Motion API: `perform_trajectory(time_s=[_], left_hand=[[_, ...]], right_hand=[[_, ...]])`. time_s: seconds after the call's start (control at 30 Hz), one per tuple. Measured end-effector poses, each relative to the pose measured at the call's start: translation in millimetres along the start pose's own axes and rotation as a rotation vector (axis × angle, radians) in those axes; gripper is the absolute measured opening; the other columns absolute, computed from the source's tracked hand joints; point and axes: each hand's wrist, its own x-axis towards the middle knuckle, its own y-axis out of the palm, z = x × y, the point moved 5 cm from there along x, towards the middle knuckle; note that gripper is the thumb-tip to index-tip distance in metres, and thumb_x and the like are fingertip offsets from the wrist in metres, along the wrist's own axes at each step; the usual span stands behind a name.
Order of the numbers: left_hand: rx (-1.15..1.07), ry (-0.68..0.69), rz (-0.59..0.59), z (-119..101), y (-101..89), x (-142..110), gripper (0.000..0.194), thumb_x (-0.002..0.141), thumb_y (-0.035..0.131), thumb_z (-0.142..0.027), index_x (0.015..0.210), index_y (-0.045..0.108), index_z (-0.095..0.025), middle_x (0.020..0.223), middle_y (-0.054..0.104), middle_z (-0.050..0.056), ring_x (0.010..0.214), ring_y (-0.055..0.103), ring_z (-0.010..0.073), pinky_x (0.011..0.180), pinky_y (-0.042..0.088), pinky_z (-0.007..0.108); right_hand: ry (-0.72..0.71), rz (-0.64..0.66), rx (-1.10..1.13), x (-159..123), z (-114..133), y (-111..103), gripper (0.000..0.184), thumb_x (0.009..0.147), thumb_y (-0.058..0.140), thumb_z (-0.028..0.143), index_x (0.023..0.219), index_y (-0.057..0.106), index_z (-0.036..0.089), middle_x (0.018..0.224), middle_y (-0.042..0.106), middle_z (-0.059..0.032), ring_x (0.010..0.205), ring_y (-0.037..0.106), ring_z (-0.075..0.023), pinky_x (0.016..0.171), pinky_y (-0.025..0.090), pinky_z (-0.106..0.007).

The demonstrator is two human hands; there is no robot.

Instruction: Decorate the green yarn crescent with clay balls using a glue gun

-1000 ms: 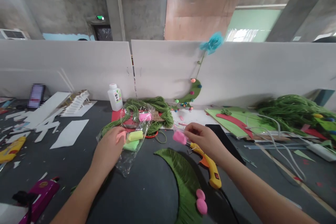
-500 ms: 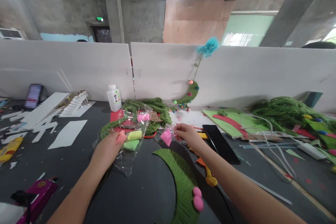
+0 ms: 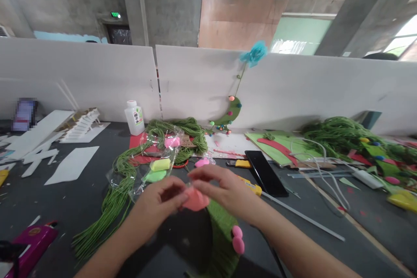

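A coral-coloured lump of modelling clay, seemingly in clear wrapping, is between my two hands above the black table. My left hand pinches its left side with thumb and fingers. My right hand closes over its top and right side; its fingertips are slightly blurred. Beneath and behind the right hand lies a green crescent shape with two pink balls at its right edge. Just beyond the hands sits a wrapped pink piece of clay. Yellow clay and green clay rest in clear plastic to the left.
Green yarn spreads left of the hands. A white bottle stands by the divider. To the right are a black phone, a yellow-handled tool with a long rod, and a white cable. A magenta device lies front left.
My left hand has brought the coral clay rightward out of the pile of packets to my right hand. The wrapped pink clay has left my right hand and lies on the table.
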Motion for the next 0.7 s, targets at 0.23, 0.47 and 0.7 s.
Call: perform_trajectory(time_s=[0.23, 0.47, 0.7], left_hand=[[0.103, 0.141, -0.029, -17.0, 14.4, -13.2, 0.014, 0.08, 0.055, -0.03, 0.075, 0.062, -0.019, 0.081, 0.061, 0.002, 0.08, 0.055, 0.0182, 0.074, 0.042, 0.027], [0.066, 0.059, 0.009, -8.2, 26.1, -15.6, 0.024, 0.086, 0.047, -0.036, 0.08, 0.065, -0.02, 0.078, 0.065, 0.001, 0.074, 0.059, 0.0175, 0.069, 0.044, 0.025], [0.208, 0.015, -0.054, 3.2, 31.3, -17.2, 0.022, 0.084, 0.051, -0.037, 0.1, 0.058, -0.024, 0.089, 0.067, 0.002, 0.084, 0.062, 0.0198, 0.076, 0.047, 0.029]], right_hand=[[0.019, -0.04, -0.019, -28.4, 5.8, 3.7, 0.012, 0.075, 0.061, 0.009, 0.068, 0.064, 0.018, 0.066, 0.056, 0.0024, 0.066, 0.052, -0.0125, 0.06, 0.038, -0.023], [0.166, 0.112, 0.167, -36.6, -5.6, 10.8, 0.016, 0.073, 0.056, 0.008, 0.073, 0.068, 0.019, 0.069, 0.061, 0.002, 0.068, 0.055, -0.0128, 0.06, 0.039, -0.021], [0.235, 0.173, 0.2, -36.6, -23.9, 21.8, 0.022, 0.072, 0.052, 0.006, 0.073, 0.069, 0.019, 0.064, 0.055, 0.0037, 0.06, 0.048, -0.0109, 0.053, 0.033, -0.021]])
